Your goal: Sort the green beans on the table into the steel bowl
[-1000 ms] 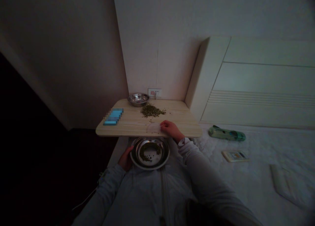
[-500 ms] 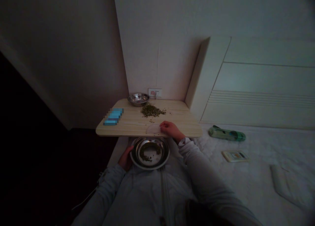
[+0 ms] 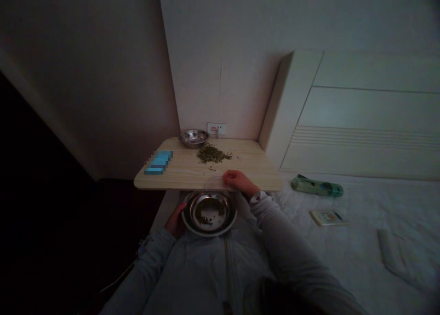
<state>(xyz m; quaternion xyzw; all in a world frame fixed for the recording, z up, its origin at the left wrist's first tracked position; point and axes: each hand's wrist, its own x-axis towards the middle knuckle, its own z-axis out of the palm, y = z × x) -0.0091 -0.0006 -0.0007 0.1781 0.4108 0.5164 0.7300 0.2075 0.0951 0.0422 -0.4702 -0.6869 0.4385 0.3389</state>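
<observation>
My left hand (image 3: 176, 221) grips the left rim of a steel bowl (image 3: 209, 213) held just below the front edge of a small wooden table (image 3: 178, 173). The bowl holds some small green beans. My right hand (image 3: 238, 181) rests closed at the table's front edge, its fingers on a thin clear plastic piece (image 3: 215, 182) that reaches the edge above the bowl. A heap of green beans (image 3: 212, 154) lies further back on the table.
A second steel bowl (image 3: 193, 138) stands at the table's back by a wall socket (image 3: 216, 129). A blue flat object (image 3: 158, 162) lies at the table's left. On the white bed to the right lie a green case (image 3: 316, 186) and a small card (image 3: 329, 217).
My right hand has drawn the clear plastic piece a little nearer, up to the table's front edge. The left hand and bowl have stayed in place.
</observation>
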